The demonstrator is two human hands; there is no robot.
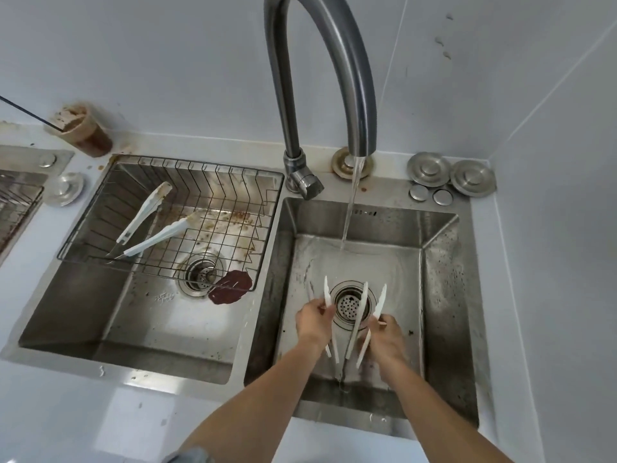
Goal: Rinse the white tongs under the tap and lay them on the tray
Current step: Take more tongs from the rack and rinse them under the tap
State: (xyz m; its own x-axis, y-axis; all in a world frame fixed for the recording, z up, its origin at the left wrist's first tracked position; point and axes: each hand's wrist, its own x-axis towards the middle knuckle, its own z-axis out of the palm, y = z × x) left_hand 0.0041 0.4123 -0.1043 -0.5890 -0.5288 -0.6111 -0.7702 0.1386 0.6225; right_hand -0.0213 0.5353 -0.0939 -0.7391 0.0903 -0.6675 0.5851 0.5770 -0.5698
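In the right sink basin my left hand grips one pair of white tongs, tips pointing away from me beside the drain. A second pair of white tongs is held in my right hand, with its arms spread over the drain. The tap runs, and its stream lands on the basin floor beyond both pairs. Two more white tongs, soiled at the tips, lie in the wire rack tray over the left sink.
The left sink has a brown spill near its drain. A cup of brown drink stands on the counter at back left. Metal sink plugs and caps sit behind the right basin. A wall closes the right side.
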